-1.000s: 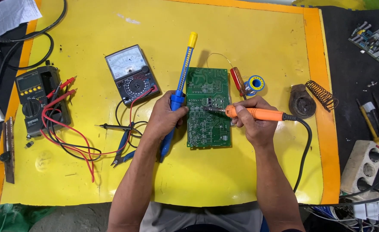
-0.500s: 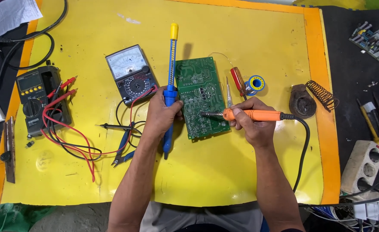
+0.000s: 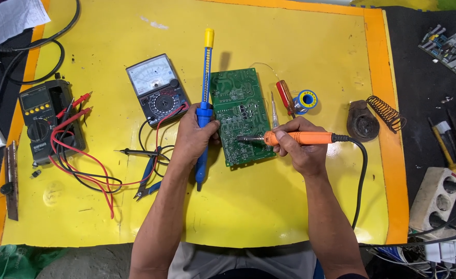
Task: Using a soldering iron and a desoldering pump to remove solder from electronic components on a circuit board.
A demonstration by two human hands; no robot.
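A green circuit board point(image 3: 238, 111) lies on the yellow mat point(image 3: 290, 206). My left hand point(image 3: 192, 139) grips a blue desoldering pump point(image 3: 205, 77) with a yellow cap, held nearly upright along the board's left edge. My right hand point(image 3: 300, 150) holds an orange soldering iron point(image 3: 295, 137), its tip touching the board's lower middle. The iron's black cord point(image 3: 361, 175) runs down toward the right.
An analog multimeter point(image 3: 154, 88) and a black digital meter point(image 3: 44, 119) with red and black leads point(image 3: 91, 170) lie left. Blue pliers point(image 3: 148, 181), a red screwdriver point(image 3: 286, 97), a solder spool point(image 3: 305, 101), an iron stand point(image 3: 372, 119) and a power strip point(image 3: 437, 199) are around.
My left hand swung the desoldering pump from tilted right to nearly vertical. The board shifted and rotated a little. The soldering iron stayed on the board.
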